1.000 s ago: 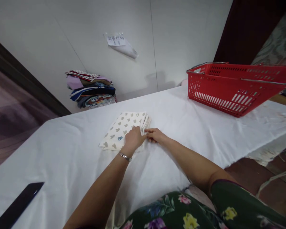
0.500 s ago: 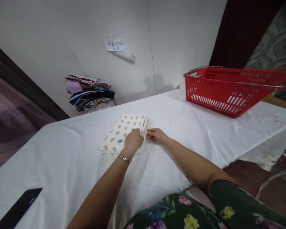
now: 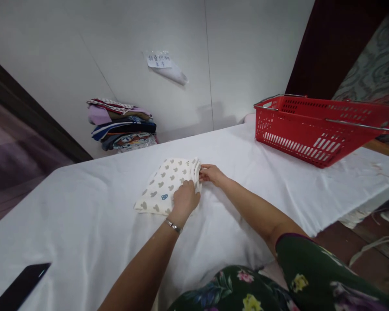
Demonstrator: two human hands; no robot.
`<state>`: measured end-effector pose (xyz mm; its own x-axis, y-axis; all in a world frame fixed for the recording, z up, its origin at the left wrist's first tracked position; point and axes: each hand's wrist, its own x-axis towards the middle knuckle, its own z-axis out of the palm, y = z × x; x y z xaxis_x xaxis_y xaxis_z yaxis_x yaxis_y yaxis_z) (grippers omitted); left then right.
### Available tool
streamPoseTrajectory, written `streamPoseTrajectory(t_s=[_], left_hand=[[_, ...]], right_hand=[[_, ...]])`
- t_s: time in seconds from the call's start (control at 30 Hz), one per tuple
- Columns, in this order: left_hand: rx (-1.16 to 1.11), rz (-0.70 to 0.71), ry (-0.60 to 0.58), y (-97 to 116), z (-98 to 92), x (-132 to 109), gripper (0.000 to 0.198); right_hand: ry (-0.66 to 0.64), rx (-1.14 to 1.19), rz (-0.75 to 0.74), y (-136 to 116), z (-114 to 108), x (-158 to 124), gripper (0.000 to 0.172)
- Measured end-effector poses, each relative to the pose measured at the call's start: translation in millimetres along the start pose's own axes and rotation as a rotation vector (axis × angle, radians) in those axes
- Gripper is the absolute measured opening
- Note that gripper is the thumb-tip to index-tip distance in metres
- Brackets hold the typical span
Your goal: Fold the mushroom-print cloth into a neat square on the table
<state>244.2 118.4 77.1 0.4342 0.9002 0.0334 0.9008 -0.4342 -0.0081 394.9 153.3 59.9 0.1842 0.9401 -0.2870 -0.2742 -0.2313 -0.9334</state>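
A folded cream cloth (image 3: 162, 183) with grey mouse-head prints and one blue print lies flat on the white-covered table. My left hand (image 3: 185, 198) rests on its near right part, fingers curled around the layered edge. On the far side of that same edge, my right hand (image 3: 210, 174) touches the stacked folds with bent fingers; its fingertips are partly hidden against the cloth. Whether the cloth is a garment or a blanket cannot be told.
A red shopping basket (image 3: 298, 131) with metal handles stands at the table's right end. Behind the table's back edge is a pile of folded clothes (image 3: 125, 127). A dark flat object (image 3: 19, 287) lies at the lower left. The wall bears a paper note (image 3: 160, 61).
My right hand has moved slightly away from me and in to the cloth's folded edge. My left hand has slid a little toward me along the edge.
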Motion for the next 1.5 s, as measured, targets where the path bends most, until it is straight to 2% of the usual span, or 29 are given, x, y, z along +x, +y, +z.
streamPoseTrajectory(t_s=[0.1,0.27,0.47,0.7,0.87,1.0,1.07,1.2,1.3,1.4,1.5], left_hand=[[-0.049,-0.051,-0.015,-6,-4.8,1,0.027],[-0.086,-0.116,-0.042,-8,-2.6,1,0.029],[-0.067,-0.09,-0.034,-4,2.0,1,0.03],[-0.122,-0.145,-0.061,-7,-1.6,2,0.034],[-0.137,-0.148,-0.052,-7,-2.3,1,0.034],[-0.12,-0.152,-0.053,-5,-2.0,1,0.034],[-0.111,-0.149,-0.052,-4,-1.8,1,0.035],[-0.096,-0.122,-0.039,-2,-1.5,0,0.036],[-0.067,-0.097,-0.031,2,0.0,0,0.046],[-0.013,-0.091,-0.065,7,2.7,3,0.055],[0.046,-0.08,-0.076,9,1.7,8,0.042]], right_hand=[[0.053,-0.056,-0.022,2,-7,8,0.032],[0.135,-0.149,-0.02,19,-25,18,0.031],[0.031,-0.197,0.01,20,-23,19,0.03],[0.001,-0.301,-0.037,21,-21,21,0.013],[-0.002,-0.372,-0.072,24,-23,21,0.024],[-0.068,-0.423,-0.079,22,-22,19,0.005],[-0.13,-0.44,-0.051,21,-21,18,0.013],[-0.178,-0.394,-0.002,19,-19,15,0.02],[-0.186,-0.24,-0.007,18,-18,16,0.022],[-0.2,-0.1,0.049,17,-17,15,0.023],[-0.186,-0.052,0.109,17,-16,13,0.025]])
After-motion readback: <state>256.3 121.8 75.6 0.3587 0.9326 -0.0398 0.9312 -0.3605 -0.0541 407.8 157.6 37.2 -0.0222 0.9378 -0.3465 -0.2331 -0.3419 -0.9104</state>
